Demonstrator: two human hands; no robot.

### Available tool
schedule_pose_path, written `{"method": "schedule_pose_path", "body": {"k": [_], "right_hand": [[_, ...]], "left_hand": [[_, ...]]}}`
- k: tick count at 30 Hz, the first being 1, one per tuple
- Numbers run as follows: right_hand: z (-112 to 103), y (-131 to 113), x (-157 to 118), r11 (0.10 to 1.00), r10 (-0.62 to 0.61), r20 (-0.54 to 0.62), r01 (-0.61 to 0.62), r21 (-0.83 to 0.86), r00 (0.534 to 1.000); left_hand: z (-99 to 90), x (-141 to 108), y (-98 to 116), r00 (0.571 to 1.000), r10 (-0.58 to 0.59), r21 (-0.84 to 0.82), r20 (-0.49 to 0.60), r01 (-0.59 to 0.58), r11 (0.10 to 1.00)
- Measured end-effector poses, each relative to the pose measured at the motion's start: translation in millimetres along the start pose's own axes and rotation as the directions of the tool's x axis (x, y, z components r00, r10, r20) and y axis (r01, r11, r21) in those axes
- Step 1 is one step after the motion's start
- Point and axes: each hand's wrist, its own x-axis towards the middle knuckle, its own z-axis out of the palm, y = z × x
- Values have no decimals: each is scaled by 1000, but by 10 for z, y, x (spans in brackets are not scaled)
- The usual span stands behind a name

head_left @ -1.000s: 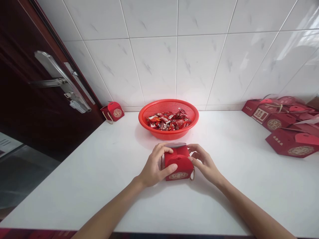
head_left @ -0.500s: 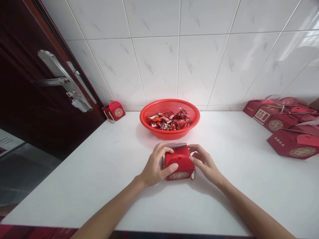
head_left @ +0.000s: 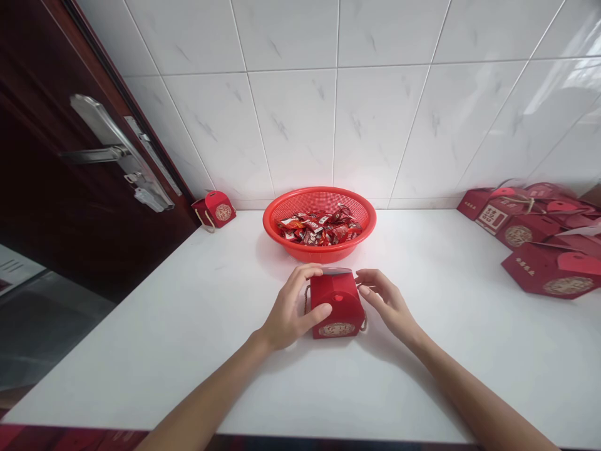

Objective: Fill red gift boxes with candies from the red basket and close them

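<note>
A red candy box point(head_left: 334, 294) with a gold round print stands upright on the white table in front of me. Its front flap now lies smooth over the top, and a pale-edged back flap sticks up behind. My left hand point(head_left: 295, 308) grips the box from the left, thumb on the front face and fingertips at the back top edge. At the right side my right hand point(head_left: 382, 300) is open, fingers loosely bent and apart, with thumb and fingertips close to the box's upper edge; whether they touch it I cannot tell. Twisted cord handles show at both sides.
Behind the box sits a red plastic basket point(head_left: 319, 252) of wrapped candies point(head_left: 319, 228). A similar small box point(head_left: 215, 210) stands at the far left by the door point(head_left: 89, 207). Several red boxes point(head_left: 554, 269) are piled at the right. A tiled wall point(head_left: 291, 131) backs the table point(head_left: 188, 332).
The box's top flaps have come together, and the gap on top has closed. My left fingers have shifted back to the rear edge. My right hand has drawn slightly away from the box.
</note>
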Motion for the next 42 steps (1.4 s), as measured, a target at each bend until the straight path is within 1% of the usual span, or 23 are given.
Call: {"method": "schedule_pose_path", "body": {"k": [3,5,7,9,11,14,17,20,22,24,26,29,33,36,39,42], "right_hand": [[-20,35,20,998,61,-23,-60,11,998],[-23,48,26,993,112,5,-112,29,994],[-19,46,30,988,147,53,-148,34,988],[-10,34,34,988,153,91,-155,23,984],[-1,20,40,989,142,104,-144,10,984],[2,16,48,991,130,105,-133,13,986],[-10,26,51,988,149,115,-153,28,982],[-41,12,56,964,199,137,-219,152,970],[-77,-23,63,926,222,150,-256,276,963],[-125,-70,71,894,223,133,-257,366,966],[-182,-114,76,883,203,99,-225,411,974],[-264,-165,68,892,151,61,-163,421,987],[-337,-244,41,919,81,13,-80,387,997],[-361,-330,39,935,33,-7,-28,353,999],[-377,-420,70,943,-6,-15,10,333,1000],[-397,-512,127,953,-46,-19,49,298,999]], "left_hand": [[8,-7,0,998,-32,-26,-47,31,999],[10,-4,7,999,-13,-3,-53,13,1000],[6,5,18,999,19,40,-36,-18,999],[0,14,27,999,29,73,-22,-28,997],[-8,21,29,1000,18,80,-26,-16,997],[-27,29,28,1000,-20,104,-15,21,994],[-57,33,41,998,-70,189,2,69,980],[-88,32,71,993,-118,259,24,108,960],[-98,29,87,990,-133,268,41,117,956],[-97,24,90,990,-136,258,42,120,959],[-85,15,83,992,-128,239,17,120,964],[-52,-6,73,994,-104,199,-45,111,974],[-1,-31,88,984,-150,34,-94,154,987],[11,-21,108,981,-158,-72,-111,151,986],[-40,20,140,983,-161,-174,-89,144,974],[-164,71,193,975,-199,-333,-100,156,930]]}}
